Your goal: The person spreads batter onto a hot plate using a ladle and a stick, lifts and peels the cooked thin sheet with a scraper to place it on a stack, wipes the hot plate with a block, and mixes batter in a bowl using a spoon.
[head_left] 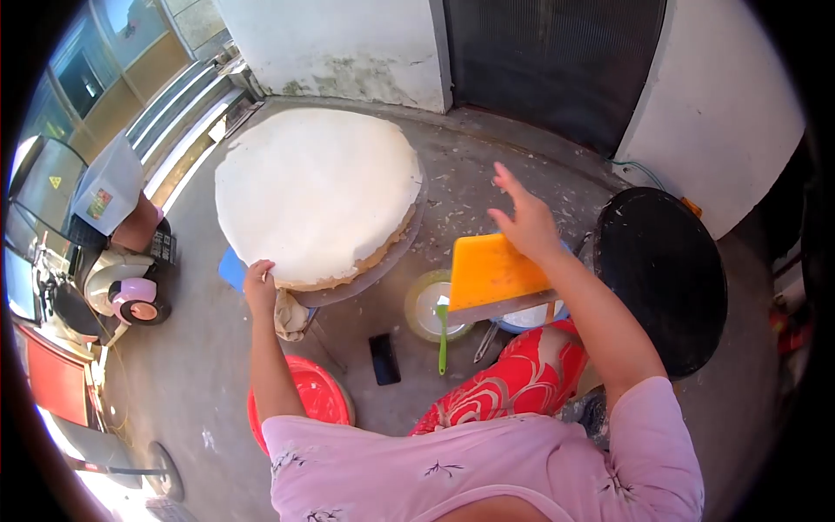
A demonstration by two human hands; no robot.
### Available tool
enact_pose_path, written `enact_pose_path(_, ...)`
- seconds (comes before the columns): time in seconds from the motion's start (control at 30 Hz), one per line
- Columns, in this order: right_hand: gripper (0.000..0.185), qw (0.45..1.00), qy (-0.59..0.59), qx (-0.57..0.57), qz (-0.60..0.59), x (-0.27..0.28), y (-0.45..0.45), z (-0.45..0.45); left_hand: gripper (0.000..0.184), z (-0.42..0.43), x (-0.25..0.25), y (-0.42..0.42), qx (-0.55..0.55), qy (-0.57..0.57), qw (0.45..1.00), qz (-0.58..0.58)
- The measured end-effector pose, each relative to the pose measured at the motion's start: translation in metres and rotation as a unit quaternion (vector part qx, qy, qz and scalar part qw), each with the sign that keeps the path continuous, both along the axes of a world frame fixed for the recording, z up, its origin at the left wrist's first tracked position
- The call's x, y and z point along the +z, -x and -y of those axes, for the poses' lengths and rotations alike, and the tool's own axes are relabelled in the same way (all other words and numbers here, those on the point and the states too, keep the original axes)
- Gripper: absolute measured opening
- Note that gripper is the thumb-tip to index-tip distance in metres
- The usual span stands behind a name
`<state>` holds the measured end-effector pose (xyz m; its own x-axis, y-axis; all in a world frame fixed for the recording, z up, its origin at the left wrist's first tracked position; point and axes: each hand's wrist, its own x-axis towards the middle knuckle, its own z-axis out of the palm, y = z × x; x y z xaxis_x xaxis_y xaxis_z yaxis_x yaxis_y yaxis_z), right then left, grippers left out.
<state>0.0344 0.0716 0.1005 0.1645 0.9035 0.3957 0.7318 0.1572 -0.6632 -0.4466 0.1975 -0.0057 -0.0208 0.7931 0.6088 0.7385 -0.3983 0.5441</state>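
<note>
A large stack of thin, round white sheets (317, 191) lies on a round board. At its near left edge is my left hand (260, 280), fingers bent together against the rim; whether they pinch a sheet is too small to tell. My right hand (528, 222) is raised to the right of the stack, its fingers spread apart. Just below that hand is a yellow board (494, 274) with a metal-looking lower edge, and the palm side is hidden from view. A bowl of white liquid (428, 304) with a green spatula (443, 339) stands beneath.
A round black griddle (661, 278) stands at the right. On the floor are a black phone (384, 359) and a red basin (317, 396). A blue bowl (526, 320) sits by my knee. A scooter (122, 283) is parked at the left, near steps.
</note>
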Motion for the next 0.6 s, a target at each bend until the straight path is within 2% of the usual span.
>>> enact_pose_path(0.03, 0.061, 1.000, -0.011, -0.011, 0.007, -0.007, -0.013, 0.006, 0.020, 0.001, -0.007, 0.004, 0.027, 0.062, 0.996, -0.057)
enact_pose_path(0.1, 0.053, 0.998, 0.038, -0.058, -0.011, -0.010, -0.037, 0.020, 0.020, -0.003, -0.004, 0.004, 0.031, 0.065, 0.995, -0.065)
enact_pose_path(0.17, 0.042, 0.993, 0.012, -0.112, -0.015, -0.032, -0.071, 0.027, 0.019, -0.010, -0.001, 0.005, 0.031, 0.070, 0.994, -0.076)
enact_pose_path(0.23, 0.033, 0.984, 0.007, -0.159, -0.075, -0.050, -0.102, 0.037, 0.018, -0.017, 0.000, 0.011, 0.037, 0.050, 0.991, -0.116)
enact_pose_path(0.3, 0.025, 0.953, -0.001, -0.215, -0.212, -0.064, -0.124, 0.045, 0.017, -0.015, 0.003, 0.010, 0.047, 0.068, 0.986, -0.141)
enact_pose_path(0.33, 0.025, 0.953, 0.004, -0.214, -0.213, -0.067, -0.130, 0.050, 0.016, -0.015, 0.004, 0.009, 0.057, 0.081, 0.981, -0.165)
enact_pose_path(0.4, 0.024, 0.869, 0.046, -0.292, -0.397, -0.072, -0.139, 0.059, 0.015, -0.013, 0.006, 0.008, 0.070, 0.086, 0.974, -0.198)
enact_pose_path(0.43, 0.024, 0.869, 0.051, -0.291, -0.397, -0.077, -0.144, 0.064, 0.014, -0.013, 0.009, 0.006, 0.080, 0.086, 0.966, -0.230)
enact_pose_path(0.47, 0.028, 0.838, 0.078, -0.297, -0.451, -0.083, -0.148, 0.068, 0.014, -0.013, 0.012, 0.004, 0.082, 0.090, 0.965, -0.232)
enact_pose_path(0.5, 0.032, 0.805, 0.104, -0.301, -0.501, -0.087, -0.149, 0.070, 0.015, -0.007, 0.024, -0.005, 0.113, 0.112, 0.939, -0.305)
enact_pose_path(0.53, 0.032, 0.805, 0.109, -0.300, -0.501, -0.080, -0.141, 0.071, 0.017, -0.004, 0.030, -0.015, 0.143, 0.133, 0.907, -0.374)
enact_pose_path(0.6, 0.040, 0.727, 0.172, -0.339, -0.572, -0.061, -0.120, 0.074, 0.026, -0.004, 0.023, -0.031, 0.088, 0.012, 0.925, -0.369)
